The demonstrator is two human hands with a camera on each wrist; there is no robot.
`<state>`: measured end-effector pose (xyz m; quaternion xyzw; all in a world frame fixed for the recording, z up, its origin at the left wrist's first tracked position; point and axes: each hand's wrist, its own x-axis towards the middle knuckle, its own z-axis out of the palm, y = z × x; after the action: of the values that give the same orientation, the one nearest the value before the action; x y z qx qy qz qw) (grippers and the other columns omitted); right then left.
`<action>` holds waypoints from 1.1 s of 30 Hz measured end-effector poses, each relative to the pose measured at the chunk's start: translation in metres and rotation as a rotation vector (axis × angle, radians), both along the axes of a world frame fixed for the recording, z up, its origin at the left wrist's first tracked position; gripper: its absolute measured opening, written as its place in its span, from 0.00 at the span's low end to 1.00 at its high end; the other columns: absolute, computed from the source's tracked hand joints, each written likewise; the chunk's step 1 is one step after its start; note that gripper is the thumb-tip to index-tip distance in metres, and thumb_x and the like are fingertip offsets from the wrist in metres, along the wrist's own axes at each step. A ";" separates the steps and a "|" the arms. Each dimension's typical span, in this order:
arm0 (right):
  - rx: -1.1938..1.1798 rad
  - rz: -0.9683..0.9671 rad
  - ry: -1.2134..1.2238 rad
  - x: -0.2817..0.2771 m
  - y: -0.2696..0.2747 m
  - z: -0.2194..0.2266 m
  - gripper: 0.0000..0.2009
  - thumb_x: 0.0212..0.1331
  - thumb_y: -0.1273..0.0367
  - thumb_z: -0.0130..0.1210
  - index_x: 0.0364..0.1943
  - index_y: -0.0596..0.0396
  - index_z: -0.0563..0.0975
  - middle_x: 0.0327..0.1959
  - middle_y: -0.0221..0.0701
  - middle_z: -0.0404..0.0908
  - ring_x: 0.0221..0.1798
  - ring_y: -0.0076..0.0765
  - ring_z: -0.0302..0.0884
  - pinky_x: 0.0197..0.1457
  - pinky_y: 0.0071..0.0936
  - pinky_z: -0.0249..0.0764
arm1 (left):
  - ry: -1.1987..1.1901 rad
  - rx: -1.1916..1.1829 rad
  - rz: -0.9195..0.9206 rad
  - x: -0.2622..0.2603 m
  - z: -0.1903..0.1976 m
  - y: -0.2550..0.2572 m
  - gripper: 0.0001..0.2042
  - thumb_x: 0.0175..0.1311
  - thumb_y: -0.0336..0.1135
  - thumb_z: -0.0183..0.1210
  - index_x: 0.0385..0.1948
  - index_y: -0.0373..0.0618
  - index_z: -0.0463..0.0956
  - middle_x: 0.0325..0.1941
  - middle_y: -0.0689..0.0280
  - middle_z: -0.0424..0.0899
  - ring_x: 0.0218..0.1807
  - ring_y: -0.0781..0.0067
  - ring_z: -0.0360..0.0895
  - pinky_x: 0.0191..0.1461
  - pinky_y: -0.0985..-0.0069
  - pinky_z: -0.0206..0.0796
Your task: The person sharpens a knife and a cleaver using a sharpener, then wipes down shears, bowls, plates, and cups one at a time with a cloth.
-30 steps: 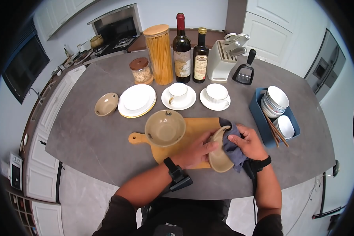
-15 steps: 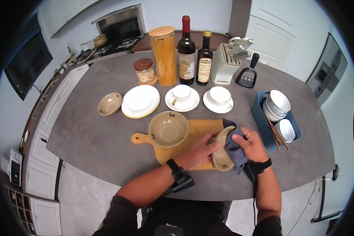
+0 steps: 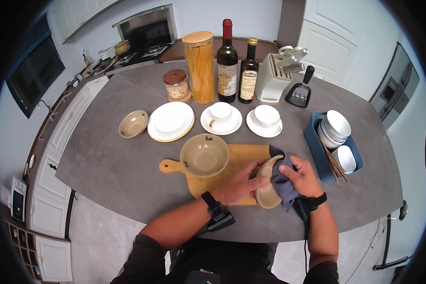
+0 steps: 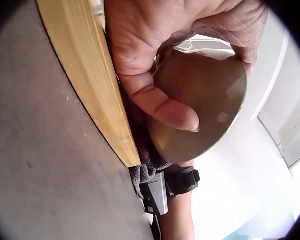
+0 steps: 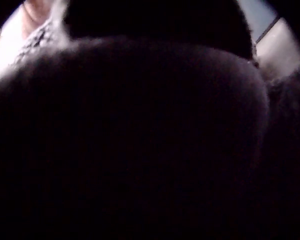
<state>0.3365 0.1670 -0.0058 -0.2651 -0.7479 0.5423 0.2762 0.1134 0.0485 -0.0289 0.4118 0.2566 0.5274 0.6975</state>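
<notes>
A small beige bowl (image 3: pixel 268 191) is tilted on its side above the right part of the wooden board (image 3: pixel 241 152). The left hand (image 3: pixel 239 183) grips its left side; in the left wrist view that hand's fingers (image 4: pixel 177 114) curl round the bowl (image 4: pixel 205 87). On the other side the right hand (image 3: pixel 304 177) pinches a dark grey cloth (image 3: pixel 283 182) against the rim, thumb on top. A larger beige bowl (image 3: pixel 205 155) stands upright on the board's left part. Dark cloth fills most of the right wrist view, hiding the right fingers.
Behind the board stand a small bowl (image 3: pixel 133 124), stacked white plates (image 3: pixel 171 118) and two cups on saucers. Further back are jars, bottles (image 3: pixel 227 71), a knife block (image 3: pixel 272 80) and a black-handled tool (image 3: pixel 299 93). A blue bin (image 3: pixel 312 142) with bowls and chopsticks stands at right.
The tilted bowl has turned slightly between the hands, which keep their hold on bowl and cloth. The whole head view has shifted a little.
</notes>
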 end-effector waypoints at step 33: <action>-0.085 -0.059 0.061 0.000 0.002 -0.005 0.14 0.76 0.64 0.60 0.44 0.65 0.86 0.36 0.23 0.86 0.38 0.14 0.76 0.43 0.20 0.75 | 0.036 -0.023 0.093 0.013 -0.003 -0.006 0.49 0.67 0.54 0.70 0.80 0.39 0.50 0.76 0.56 0.65 0.78 0.64 0.61 0.81 0.63 0.55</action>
<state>0.3369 0.1685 -0.0103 -0.2817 -0.7074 0.5730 0.3031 0.1262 0.0421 -0.0318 0.4011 0.2939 0.5487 0.6721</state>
